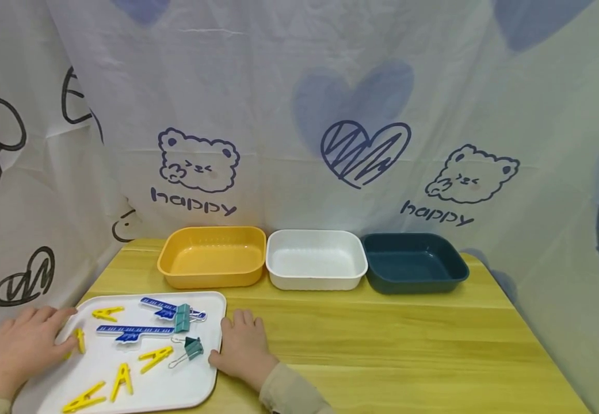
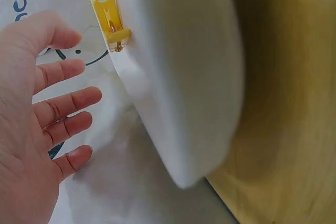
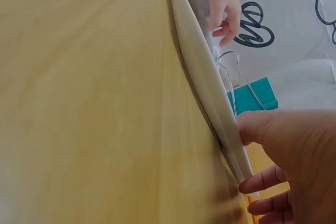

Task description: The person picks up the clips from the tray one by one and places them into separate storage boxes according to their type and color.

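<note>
A white tray [image 1: 175, 394] lies at the left of the table. On it are several yellow clothespins [image 1: 122, 380], two blue ruler-like strips [image 1: 136, 330] with white edges and two teal binder clips [image 1: 182, 319]. My left hand [image 1: 27, 348] is by the tray's left edge, fingers spread, its thumb close to a clothespin [image 2: 108, 17] at the rim. The left wrist view shows nothing in its grasp. At the right edge, my right hand [image 1: 244, 348] has its thumb and fingertips against the rim, near a binder clip [image 3: 252, 95].
Along the back of the table stand a yellow bin [image 1: 211, 279], a white bin [image 1: 317, 283] and a dark teal bin [image 1: 415, 286], side by side. Bare wooden tabletop [image 1: 408, 351] extends to the right of the tray. A printed cloth [image 1: 289, 115] hangs behind.
</note>
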Available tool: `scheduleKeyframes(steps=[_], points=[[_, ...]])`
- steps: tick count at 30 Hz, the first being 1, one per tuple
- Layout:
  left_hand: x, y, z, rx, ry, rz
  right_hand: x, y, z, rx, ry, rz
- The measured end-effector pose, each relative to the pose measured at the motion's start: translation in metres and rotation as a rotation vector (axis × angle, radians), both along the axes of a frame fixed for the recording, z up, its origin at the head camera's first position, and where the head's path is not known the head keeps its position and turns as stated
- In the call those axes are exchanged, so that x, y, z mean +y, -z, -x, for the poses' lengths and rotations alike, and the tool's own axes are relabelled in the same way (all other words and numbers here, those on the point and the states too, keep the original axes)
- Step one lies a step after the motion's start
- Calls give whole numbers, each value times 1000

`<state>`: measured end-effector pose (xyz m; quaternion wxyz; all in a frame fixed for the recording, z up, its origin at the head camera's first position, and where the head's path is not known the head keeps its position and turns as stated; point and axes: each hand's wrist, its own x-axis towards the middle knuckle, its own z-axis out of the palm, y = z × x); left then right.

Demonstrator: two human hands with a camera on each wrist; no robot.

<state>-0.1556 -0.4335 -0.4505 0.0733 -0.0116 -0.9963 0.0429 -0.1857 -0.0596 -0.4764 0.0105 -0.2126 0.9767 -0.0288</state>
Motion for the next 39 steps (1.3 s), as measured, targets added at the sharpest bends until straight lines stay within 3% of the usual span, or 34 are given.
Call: scheduleKeyframes(steps=[9, 17, 30, 39], points=[[-2, 4, 1, -62, -43, 23, 10, -5, -1, -10, -5, 8], [1, 6, 3, -158, -91, 37, 21, -10, -3, -45, -9, 6], [2, 8, 5, -193, -74, -12, 43, -6, -4, -56, -30, 11], [16, 6, 5, -160, -21, -60, 67, -6, -4, -52, -46, 16]])
